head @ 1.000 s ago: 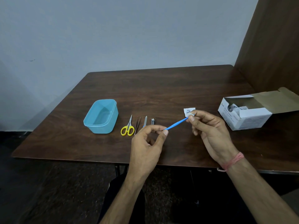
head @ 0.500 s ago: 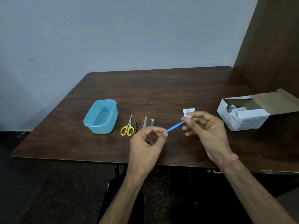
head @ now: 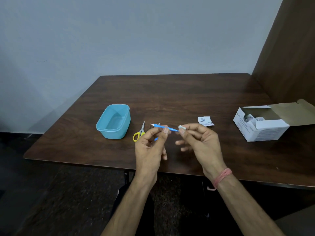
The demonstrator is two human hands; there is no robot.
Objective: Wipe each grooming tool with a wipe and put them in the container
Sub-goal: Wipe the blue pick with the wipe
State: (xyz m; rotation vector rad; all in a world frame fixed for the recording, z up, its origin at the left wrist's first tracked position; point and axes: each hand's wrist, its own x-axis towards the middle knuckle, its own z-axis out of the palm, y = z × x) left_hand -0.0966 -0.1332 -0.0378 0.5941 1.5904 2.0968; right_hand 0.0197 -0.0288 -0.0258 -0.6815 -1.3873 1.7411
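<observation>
Above table point(head: 187, 92), centre:
- left hand point(head: 150, 147): fingers pinching blue tool point(head: 164, 127)
- right hand point(head: 202, 143): fingers pinching wipe point(head: 182, 127) at tool's 3 o'clock end
- blue container point(head: 113, 121): 9 o'clock

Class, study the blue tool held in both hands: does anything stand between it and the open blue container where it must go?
Nothing visible blocks it. The blue tool is held above the table; the container sits open to its left. The yellow-handled scissors lie flat on the table between them, low enough to pass over.
</observation>
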